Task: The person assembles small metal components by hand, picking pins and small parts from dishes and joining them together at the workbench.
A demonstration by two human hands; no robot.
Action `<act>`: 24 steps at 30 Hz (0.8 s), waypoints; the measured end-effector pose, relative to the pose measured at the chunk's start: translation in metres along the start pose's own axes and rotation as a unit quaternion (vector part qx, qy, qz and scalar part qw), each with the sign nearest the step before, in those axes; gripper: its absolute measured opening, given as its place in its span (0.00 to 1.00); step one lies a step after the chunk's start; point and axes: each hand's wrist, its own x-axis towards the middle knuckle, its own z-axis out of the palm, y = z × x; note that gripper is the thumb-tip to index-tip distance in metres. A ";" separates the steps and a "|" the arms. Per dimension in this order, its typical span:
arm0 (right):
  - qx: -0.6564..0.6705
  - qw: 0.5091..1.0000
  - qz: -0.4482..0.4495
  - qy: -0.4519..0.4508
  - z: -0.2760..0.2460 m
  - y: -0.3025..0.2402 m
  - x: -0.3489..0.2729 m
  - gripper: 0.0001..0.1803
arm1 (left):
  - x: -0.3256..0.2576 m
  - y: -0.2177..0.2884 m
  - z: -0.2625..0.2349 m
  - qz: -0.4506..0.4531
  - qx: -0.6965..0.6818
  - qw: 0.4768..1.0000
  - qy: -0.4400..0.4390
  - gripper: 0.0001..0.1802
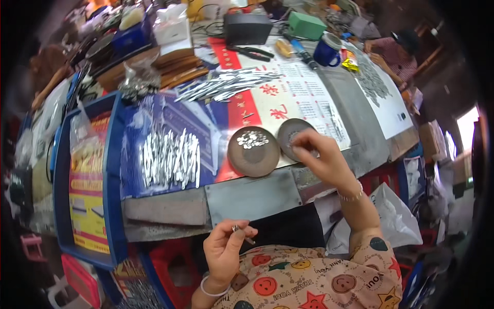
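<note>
Left fingers (221,229) pinch slim silver metal piece (236,228) | slants near-right, off worktop's (364,129) near edge | right fingers (309,139) bunched, hold unclear

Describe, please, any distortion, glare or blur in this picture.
Head view: fisheye distortion, black corners; head view: the bright patch at far right is washed out, and silvery strips glint white; head view: print on the calendar sheet and pieces beside the right hand look soft.

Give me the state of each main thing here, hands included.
Left hand: pinching a small metal piece
Right hand: fingers curled over right dish, grip unclear
Left dish: holding shiny pieces
Right dish: partly hidden by right hand
Near silver strips: heaped
Far silver strips: heaped
Blue mug: upright
Blue tray: holding a plastic bag
</note>
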 end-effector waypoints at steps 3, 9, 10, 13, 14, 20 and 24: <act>-0.075 0.996 0.050 -0.013 -0.018 0.023 0.028 0.06 | -0.002 -0.001 -0.001 -0.023 -0.027 0.999 -0.032 0.07; -0.180 0.974 -0.101 -0.094 0.016 0.069 0.093 0.08 | -0.002 -0.001 -0.002 -0.071 -0.052 0.996 -0.028 0.08; -0.207 0.965 -0.119 -0.108 0.024 0.071 0.103 0.09 | -0.003 0.000 -0.002 -0.071 -0.050 0.995 -0.041 0.08; -0.245 0.945 -0.099 -0.195 0.052 0.074 0.137 0.09 | -0.003 -0.003 -0.005 -0.069 -0.046 0.996 0.020 0.06; -0.269 0.935 -0.085 -0.214 0.056 0.077 0.144 0.09 | -0.003 -0.004 -0.006 -0.058 -0.031 0.998 0.014 0.06; -0.300 0.914 -0.093 -0.255 0.053 0.073 0.164 0.07 | 0.002 0.005 0.005 -0.114 -0.078 0.990 -0.029 0.06; -0.299 0.891 -0.081 -0.331 0.045 0.069 0.166 0.14 | 0.005 0.001 0.010 -0.129 -0.091 0.987 -0.040 0.06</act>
